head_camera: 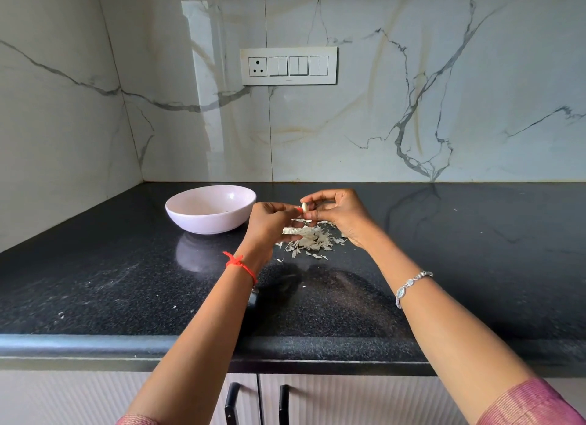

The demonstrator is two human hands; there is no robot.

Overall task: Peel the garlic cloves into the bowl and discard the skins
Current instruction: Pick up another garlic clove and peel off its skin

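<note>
While left hand point(269, 222) and right hand point(340, 212) pinch garlic clove point(305, 206), skins point(312, 239) below

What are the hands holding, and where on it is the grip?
A garlic clove, above the skin pile. The right hand pinches it between thumb and forefinger; the left hand pinches its left edge.

No readable text; tiny mark on switch plate point(288, 65) lower edge too small to read.

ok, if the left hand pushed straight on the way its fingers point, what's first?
The garlic clove, seemingly touching the left hand and pinched by the right hand; that hand's fingers lie just behind.
</note>
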